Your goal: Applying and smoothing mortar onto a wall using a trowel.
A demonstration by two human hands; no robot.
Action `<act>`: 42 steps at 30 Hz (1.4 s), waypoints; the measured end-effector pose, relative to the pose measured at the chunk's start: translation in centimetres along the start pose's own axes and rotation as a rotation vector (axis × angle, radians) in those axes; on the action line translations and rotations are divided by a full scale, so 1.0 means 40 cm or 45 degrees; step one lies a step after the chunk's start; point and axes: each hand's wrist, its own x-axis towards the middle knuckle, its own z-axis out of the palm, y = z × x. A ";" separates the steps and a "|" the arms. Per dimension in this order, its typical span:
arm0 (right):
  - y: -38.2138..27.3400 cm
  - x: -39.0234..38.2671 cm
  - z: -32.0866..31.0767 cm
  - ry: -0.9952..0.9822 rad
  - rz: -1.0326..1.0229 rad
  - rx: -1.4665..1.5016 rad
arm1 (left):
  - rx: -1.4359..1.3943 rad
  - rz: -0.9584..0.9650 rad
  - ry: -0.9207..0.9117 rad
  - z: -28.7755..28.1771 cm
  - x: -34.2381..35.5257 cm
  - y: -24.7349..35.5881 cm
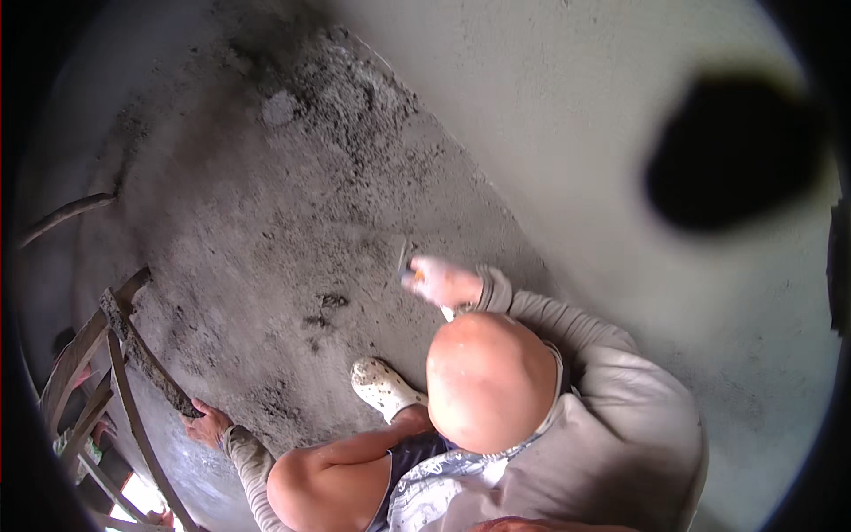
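Note:
My left hand [208,424] grips the lower end of a mortar-crusted wooden board [142,341] at the lower left. My right hand [432,282], slightly blurred, is closed on the handle of a small trowel [405,261], its thin metal blade pointing up over the rough grey floor [248,222]. Loose mortar crumbs [332,301] lie left of the trowel. My bare knees [492,381] are bent beneath me, and a white clog [377,381] spotted with grey rests on the floor.
More wooden boards [124,390] lean and cross at the left edge. Gritty debris [355,97] collects along the edge of a smooth pale plastered surface [550,89] on the right. An out-of-focus black blot [727,151] hides part of the upper right.

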 end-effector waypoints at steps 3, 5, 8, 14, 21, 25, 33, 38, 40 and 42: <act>0.018 -0.027 -0.060 0.178 0.416 0.394 | 0.095 -0.019 0.020 0.003 0.026 -0.051; 0.032 -0.052 -0.104 0.335 0.432 0.470 | 0.117 -0.022 0.053 0.018 0.038 -0.061; 0.063 -0.092 -0.179 0.525 0.492 0.536 | 0.057 -0.045 0.045 -0.009 0.023 -0.010; 0.125 -0.020 -0.100 0.519 0.472 0.225 | 0.076 -0.057 0.063 0.024 0.036 -0.040; 0.108 -0.121 -0.004 0.295 0.294 0.142 | 0.062 0.007 0.087 0.013 0.035 -0.048; 0.125 -0.217 -0.126 0.491 0.526 0.619 | 0.042 -0.058 0.092 0.017 0.025 -0.027; 0.169 -0.218 -0.155 0.624 0.613 0.546 | 0.113 -0.081 0.062 0.022 0.036 -0.035; 0.114 -0.088 -0.021 0.219 0.298 0.109 | 0.093 -0.094 0.008 0.011 0.015 -0.020; 0.155 -0.029 0.034 0.328 -0.298 -0.401 | 0.108 -0.058 0.036 0.020 0.033 -0.032; 0.040 0.007 -0.024 0.235 0.047 0.135 | 0.126 -0.034 0.023 0.015 0.031 -0.049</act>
